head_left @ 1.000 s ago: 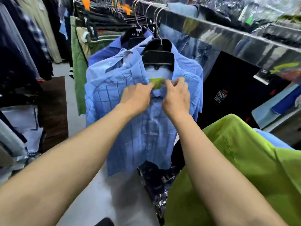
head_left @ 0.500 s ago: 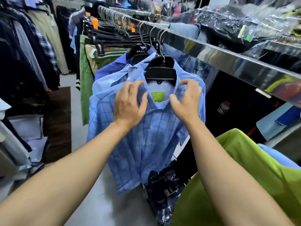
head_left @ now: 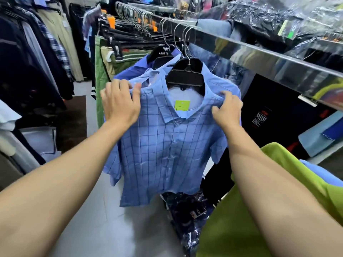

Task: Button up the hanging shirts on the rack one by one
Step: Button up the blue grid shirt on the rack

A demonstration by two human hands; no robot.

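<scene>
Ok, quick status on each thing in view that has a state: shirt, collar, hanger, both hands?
Checked blue shirt: hanging, front closed along the placket.
Collar: folded down, open at the neck.
Black hanger: hooked on the rail.
Left hand: fingers over the shirt's shoulder.
Right hand: gripping the other shoulder.

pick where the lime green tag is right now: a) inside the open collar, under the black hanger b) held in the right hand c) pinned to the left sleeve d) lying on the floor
a: the lime green tag shows inside the open collar of the blue checked shirt, just below the black hanger.
</scene>
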